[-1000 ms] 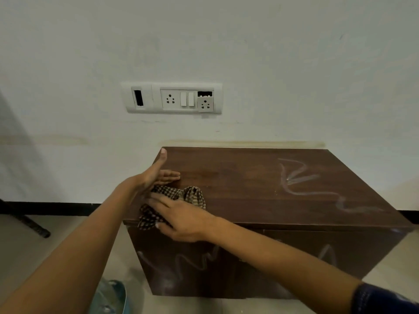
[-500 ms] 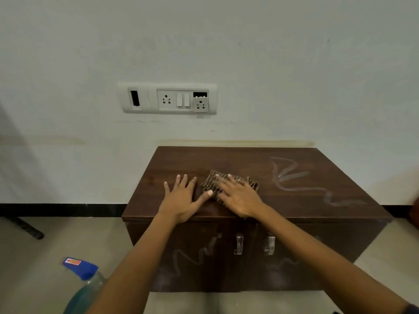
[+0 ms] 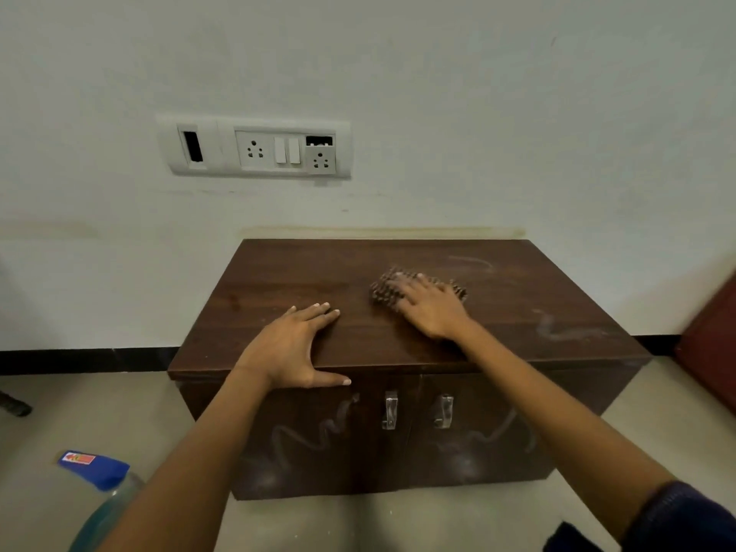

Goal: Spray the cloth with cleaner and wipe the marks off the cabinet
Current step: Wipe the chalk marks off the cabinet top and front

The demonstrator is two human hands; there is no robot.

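Note:
A low dark wooden cabinet (image 3: pixel 278 272) stands against the wall. My right hand (image 3: pixel 432 306) presses flat on a checked brown cloth (image 3: pixel 382 288) in the middle of its top; the cloth looks blurred. My left hand (image 3: pixel 292 346) lies flat with fingers spread at the front edge, its thumb over the edge. Whitish chalk marks show on the top at the right (image 3: pixel 565 330) and faintly further back (image 3: pixel 472 262). Wavy marks also run across the left door (image 3: pixel 314 432) and the right door (image 3: pixel 494 432). A spray bottle (image 3: pixel 93 470) with a blue head stands on the floor at the lower left.
Two metal handles (image 3: pixel 390 408) sit where the doors meet. A white socket and switch panel (image 3: pixel 259 149) is on the wall above. A dark red object (image 3: pixel 713 340) leans at the right edge. A black skirting runs along the wall's foot.
My right hand has slid the cloth from the front left corner to the right and back across the top. The chalk mark at mid right looks fainter. My left hand now lies flat at the front edge.

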